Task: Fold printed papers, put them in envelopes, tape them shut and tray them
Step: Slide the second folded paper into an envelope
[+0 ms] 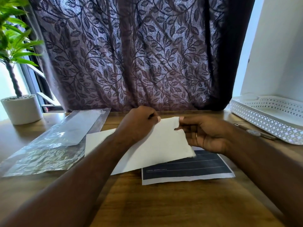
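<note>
A white envelope (157, 145) is held tilted above the wooden table, at the middle of the view. My left hand (139, 123) pinches its far upper edge. My right hand (206, 135) pinches the same edge from the right, thumb on top. Under the envelope lies a printed paper (188, 169) with a dark blue face and white border. A second white sheet (96, 140) sticks out to the left beneath my left forearm. The white perforated tray (265, 122) stands at the far right.
A clear plastic packet (54, 145) with pale contents lies at the left. A potted plant (21, 108) stands at the back left corner. A pen-like tool (254, 132) lies in front of the tray. A patterned curtain hangs behind the table.
</note>
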The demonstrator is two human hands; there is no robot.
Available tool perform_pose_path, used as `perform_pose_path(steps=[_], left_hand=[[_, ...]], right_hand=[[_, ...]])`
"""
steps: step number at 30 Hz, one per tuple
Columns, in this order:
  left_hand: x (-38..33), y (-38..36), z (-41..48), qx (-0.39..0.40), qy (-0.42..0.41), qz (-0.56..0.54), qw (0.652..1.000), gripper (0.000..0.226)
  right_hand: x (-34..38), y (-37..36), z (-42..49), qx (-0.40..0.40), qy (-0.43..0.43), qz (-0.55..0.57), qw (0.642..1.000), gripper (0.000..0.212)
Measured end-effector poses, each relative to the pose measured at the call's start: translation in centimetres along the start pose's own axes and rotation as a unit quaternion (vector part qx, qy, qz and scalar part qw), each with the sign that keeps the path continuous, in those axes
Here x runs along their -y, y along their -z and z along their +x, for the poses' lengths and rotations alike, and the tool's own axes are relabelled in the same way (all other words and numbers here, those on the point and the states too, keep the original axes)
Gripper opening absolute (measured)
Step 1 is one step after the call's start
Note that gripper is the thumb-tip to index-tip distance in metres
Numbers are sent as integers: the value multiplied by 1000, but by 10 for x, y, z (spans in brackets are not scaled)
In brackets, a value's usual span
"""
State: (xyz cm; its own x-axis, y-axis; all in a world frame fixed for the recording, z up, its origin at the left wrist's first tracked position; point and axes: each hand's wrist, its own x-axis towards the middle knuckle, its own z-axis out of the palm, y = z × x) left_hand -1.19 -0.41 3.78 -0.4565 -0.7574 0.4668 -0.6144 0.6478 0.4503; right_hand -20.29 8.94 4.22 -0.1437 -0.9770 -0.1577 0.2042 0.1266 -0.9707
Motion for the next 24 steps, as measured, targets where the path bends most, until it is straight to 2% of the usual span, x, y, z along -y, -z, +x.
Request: perform_pose_path(steps=[8,16,18,21,24], left_hand=[[-2,1,0,-7,-22,-12,1000,18],[-6,2,-2,-9,-58,-10,998,18],[-6,3,-3,-10,-77,38,996,24],[-3,11,-2,-50,-126,149,980,46],[4,20,-2,-80,-175,165,967,51]], right_hand=[[1,-1,-4,42,-15,-25,999,22],[-10,-4,-6,139,-59,-13,988,42],[-9,-3,-6,151,-54,-14,987,39],[0,1,-5,145,-26,28,989,36],[6,7,-4,140,17,46,989,41]])
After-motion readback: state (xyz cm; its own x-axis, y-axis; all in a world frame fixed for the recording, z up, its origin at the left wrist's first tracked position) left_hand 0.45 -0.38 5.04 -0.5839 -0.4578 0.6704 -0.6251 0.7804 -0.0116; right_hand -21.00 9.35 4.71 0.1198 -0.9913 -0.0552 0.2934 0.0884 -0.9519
